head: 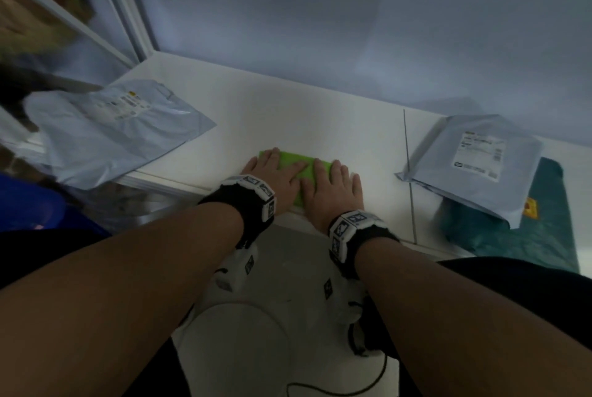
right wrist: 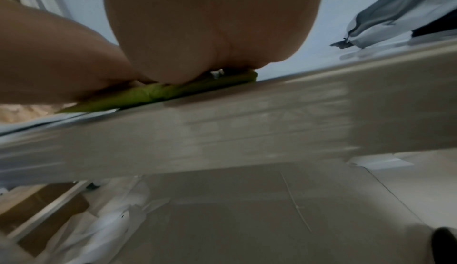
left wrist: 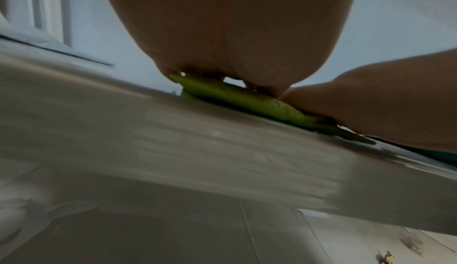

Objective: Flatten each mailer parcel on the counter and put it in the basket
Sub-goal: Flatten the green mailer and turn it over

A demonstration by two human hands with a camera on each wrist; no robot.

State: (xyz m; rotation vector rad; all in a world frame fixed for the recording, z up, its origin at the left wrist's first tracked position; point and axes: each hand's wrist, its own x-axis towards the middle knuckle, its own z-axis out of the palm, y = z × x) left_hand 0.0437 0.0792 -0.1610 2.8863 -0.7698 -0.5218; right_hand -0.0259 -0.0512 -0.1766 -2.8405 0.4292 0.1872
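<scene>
Near the front edge of the desk: the green mailer [head: 296, 166] lies flat on the white desk [head: 288, 114], its near corner right at the rim.
Left hand [head: 275, 177]: palm down, fingers straight, pressing the green mailer's left part; its grip closes on nothing.
Right hand [head: 333, 187]: the same flat press on the right part, beside the left hand.
Open room: bare desk between the green mailer and the wall.
Left side: a grey mailer [head: 118, 134] overhangs the desk's front edge.
Right side: a second grey mailer [head: 474, 159] rests on a teal parcel [head: 528, 227].
Hard to make out: a blue shape [head: 28, 201] at lower left, blurred and cut off; labels unreadable.
</scene>
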